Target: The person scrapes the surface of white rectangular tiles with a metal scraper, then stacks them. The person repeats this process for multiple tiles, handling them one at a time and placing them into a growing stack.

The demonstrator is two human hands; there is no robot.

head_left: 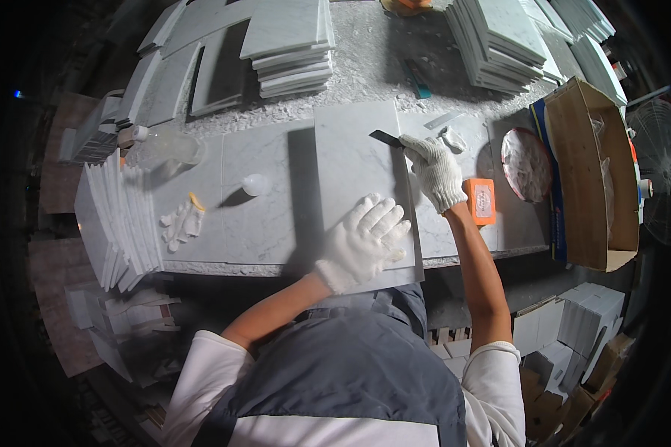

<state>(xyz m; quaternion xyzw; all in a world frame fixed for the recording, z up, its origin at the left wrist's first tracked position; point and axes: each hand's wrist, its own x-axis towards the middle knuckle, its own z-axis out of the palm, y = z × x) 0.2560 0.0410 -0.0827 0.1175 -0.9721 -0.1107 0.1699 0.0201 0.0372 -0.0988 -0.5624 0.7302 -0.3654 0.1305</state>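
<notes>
A white marble tile [354, 171] lies in front of me on the workbench, its near edge hanging over the bench's front. My left hand [364, 240], in a white knit glove, presses flat on the tile's near part with fingers spread. My right hand [434, 170], also gloved, grips a thin dark blade [386, 138] and holds it against the tile's far right corner.
Stacks of marble tiles [291, 46] stand at the back, with another stack [499, 41] to the right and upright tiles [119, 223] at the left. An orange block [481, 200], a round plate [525, 164], an open cardboard box [581, 179], a spare glove [180, 222] and a plastic bottle [160, 149] lie about.
</notes>
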